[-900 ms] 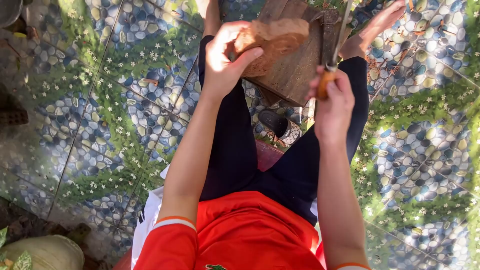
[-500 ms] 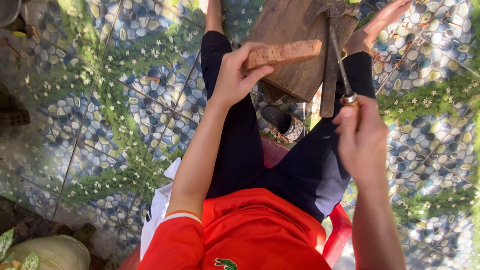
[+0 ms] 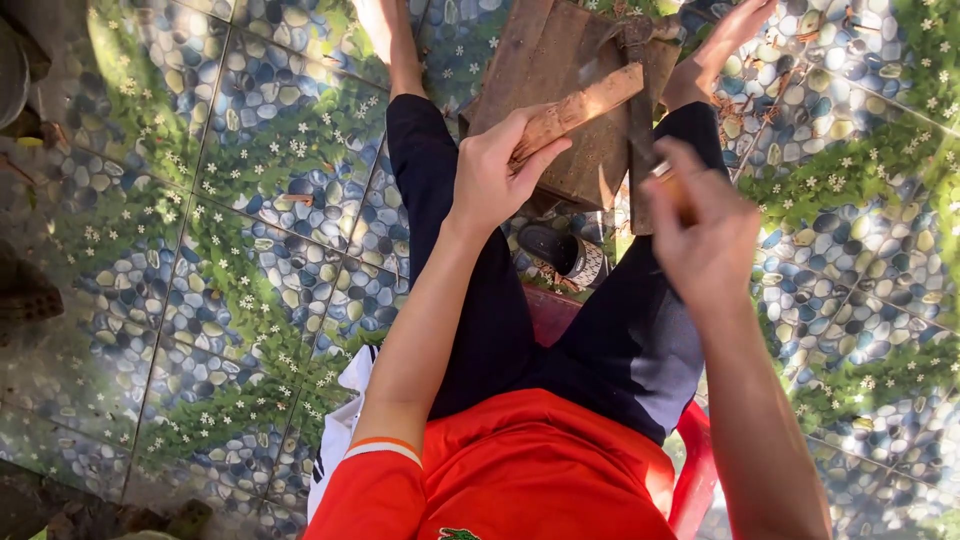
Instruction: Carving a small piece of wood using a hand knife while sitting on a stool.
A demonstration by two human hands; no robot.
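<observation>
- The tiled floor (image 3: 250, 230), patterned with pebbles, green leaves and small white flowers, spreads out on both sides of the hands and beneath everything.
- The person sits on a red plastic chair (image 3: 690, 480), below and behind the hands, in an orange shirt and dark trousers, bare feet planted on the tiles beyond the hands.
- A wooden block (image 3: 570, 100), rough and brown, stands between the feet, just past the fingertips of both hands.
- A flat wooden strip (image 3: 580, 108) lies slanted across the top of that block, its near end in the left hand's grip.
- The left hand (image 3: 495, 175) is clamped on the strip's lower end, thumb on top, fingers curled under.
- The right hand (image 3: 705, 235) is closed around the handle of a blade (image 3: 640, 120), whose dark metal runs upward from the fist to meet the strip; the fist is blurred.
- A dark sandal (image 3: 560, 250) lies on the tiles under the gap between the two hands.
</observation>
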